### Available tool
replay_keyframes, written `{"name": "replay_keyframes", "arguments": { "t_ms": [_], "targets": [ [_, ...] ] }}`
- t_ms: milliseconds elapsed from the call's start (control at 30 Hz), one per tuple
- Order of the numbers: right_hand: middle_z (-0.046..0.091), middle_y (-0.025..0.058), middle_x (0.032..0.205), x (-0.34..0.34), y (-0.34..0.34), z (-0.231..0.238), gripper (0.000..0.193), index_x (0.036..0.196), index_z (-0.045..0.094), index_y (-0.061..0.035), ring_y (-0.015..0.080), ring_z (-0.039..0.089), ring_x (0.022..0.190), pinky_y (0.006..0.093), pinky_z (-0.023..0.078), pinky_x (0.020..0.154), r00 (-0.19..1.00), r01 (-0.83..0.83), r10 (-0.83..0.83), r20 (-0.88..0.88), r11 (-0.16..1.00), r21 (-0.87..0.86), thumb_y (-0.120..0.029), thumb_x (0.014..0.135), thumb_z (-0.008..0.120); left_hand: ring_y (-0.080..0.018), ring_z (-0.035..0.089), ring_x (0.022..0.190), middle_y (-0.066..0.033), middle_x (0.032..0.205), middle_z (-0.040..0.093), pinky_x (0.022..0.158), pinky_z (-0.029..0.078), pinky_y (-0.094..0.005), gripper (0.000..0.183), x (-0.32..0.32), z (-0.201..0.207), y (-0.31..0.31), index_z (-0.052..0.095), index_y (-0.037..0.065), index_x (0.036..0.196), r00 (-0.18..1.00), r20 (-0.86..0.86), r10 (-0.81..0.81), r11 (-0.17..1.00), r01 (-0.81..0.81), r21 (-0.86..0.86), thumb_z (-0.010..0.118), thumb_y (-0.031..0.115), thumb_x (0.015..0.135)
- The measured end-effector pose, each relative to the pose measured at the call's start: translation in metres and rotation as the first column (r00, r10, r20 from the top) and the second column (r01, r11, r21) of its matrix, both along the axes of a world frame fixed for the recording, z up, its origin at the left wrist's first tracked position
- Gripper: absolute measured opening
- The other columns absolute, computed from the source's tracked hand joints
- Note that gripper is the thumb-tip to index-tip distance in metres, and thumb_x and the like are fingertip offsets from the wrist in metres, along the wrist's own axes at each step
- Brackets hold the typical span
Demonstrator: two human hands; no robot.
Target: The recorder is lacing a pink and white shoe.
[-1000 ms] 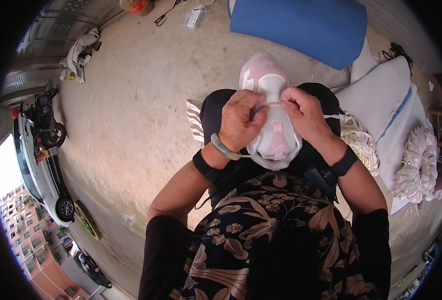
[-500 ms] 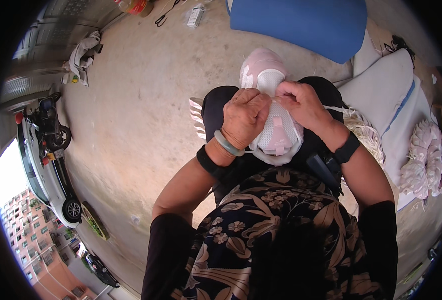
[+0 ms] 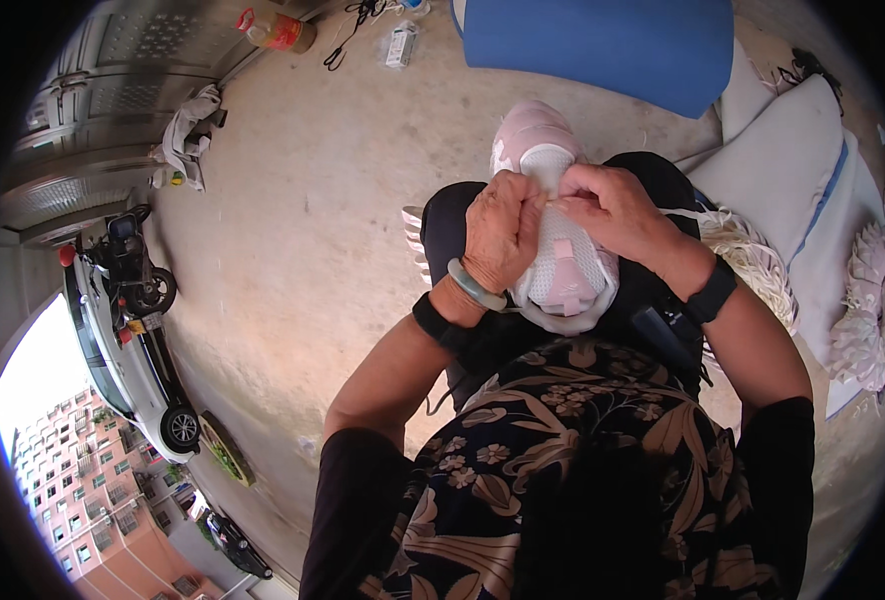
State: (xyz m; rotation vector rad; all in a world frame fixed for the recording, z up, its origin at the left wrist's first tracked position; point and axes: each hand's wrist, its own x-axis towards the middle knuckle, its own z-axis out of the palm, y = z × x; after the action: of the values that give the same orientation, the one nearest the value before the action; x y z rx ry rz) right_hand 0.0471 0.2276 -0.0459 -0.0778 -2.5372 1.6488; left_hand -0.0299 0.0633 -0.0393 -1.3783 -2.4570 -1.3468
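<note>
A pink and white sports shoe (image 3: 566, 262) rests on my lap between my dark-clad knees, its toe pointing away from me. Over its lacing area, my left hand (image 3: 503, 225) is closed, thumb and finger pinched together. Right beside it, my right hand (image 3: 608, 205) pinches at the same spot, fingertips almost touching the left ones. Both appear to grip a white shoelace (image 3: 681, 212), whose strand shows beyond my right wrist; the part between the fingertips is mostly hidden. Another short white strand shows by my left wrist.
Right of my knee lies a bundle of pale laces (image 3: 753, 255). Beyond it, pink-white shoe pieces (image 3: 863, 320) are stacked on a white sheet (image 3: 778, 165). A blue roll (image 3: 593, 45) lies ahead; scissors (image 3: 335, 58), a small white box (image 3: 400, 45) and a bottle (image 3: 278, 32) are far left.
The whole view has shifted a little, so the surroundings sit further right. My hands stay pinched at the same part of the shoe, with only slight finger movement.
</note>
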Motion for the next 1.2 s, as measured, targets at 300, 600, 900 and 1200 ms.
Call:
{"name": "replay_keyframes", "arguments": {
  "t_ms": [300,600,900,1200],
  "targets": [
    [0.058,0.0145,0.081,0.029,0.021,0.023,0.024,0.096,0.054,-0.0029,0.0317,0.06,0.076,0.0408,0.046,0.066,1.0,-0.023,0.02,0.011,0.95,0.311,-0.001,0.072,0.052,-0.0059,0.044,0.055,0.0012,0.063,0.047,0.048,0.038,-0.0219,0.014,-0.048,-0.002,-0.127,0.049,0.006,0.077,0.874,0.184,0.45,0.889,-0.457,-0.003,0.05,0.005,0.091],
    [0.059,0.013,0.087,0.049,0.014,0.02,0.027,0.103,0.054,-0.0028,0.0329,0.06,0.079,0.0404,0.048,0.066,0.999,0.035,-0.049,0.013,0.843,0.537,-0.005,0.076,0.058,-0.033,0.059,0.064,-0.0151,0.068,0.058,0.057,0.047,-0.0387,0.009,-0.074,0.001,-0.22,0.055,0.004,0.074,0.754,-0.327,0.569,0.673,-0.656,-0.342,0.059,0.007,0.082],
    [0.055,0.0124,0.081,0.06,0.025,0.022,0.02,0.095,0.057,-0.0017,0.0318,0.057,0.067,0.0372,0.047,0.057,0.985,0.132,-0.07,-0.157,0.892,0.432,0.0,0.077,0.063,-0.0209,0.059,0.053,-0.0121,0.082,0.064,0.048,0.046,-0.0298,0.036,-0.005,0.008,-0.049,0.059,0.004,0.11,0.999,-0.041,0.025,0.981,-0.033,-0.194,0.059,-0.002,0.075],
    [0.06,0.0159,0.086,0.079,0.063,0.005,0.016,0.096,0.061,0.0011,0.0328,0.061,0.072,0.0346,0.05,0.063,0.983,0.168,-0.113,-0.144,0.87,0.464,-0.003,0.08,0.062,-0.0291,0.061,0.064,-0.0095,0.074,0.06,0.054,0.05,-0.0363,0.01,-0.034,0.034,-0.079,0.061,0.007,0.087,0.939,-0.34,-0.052,0.924,-0.084,-0.374,0.061,0.006,0.077]
  ]
}}
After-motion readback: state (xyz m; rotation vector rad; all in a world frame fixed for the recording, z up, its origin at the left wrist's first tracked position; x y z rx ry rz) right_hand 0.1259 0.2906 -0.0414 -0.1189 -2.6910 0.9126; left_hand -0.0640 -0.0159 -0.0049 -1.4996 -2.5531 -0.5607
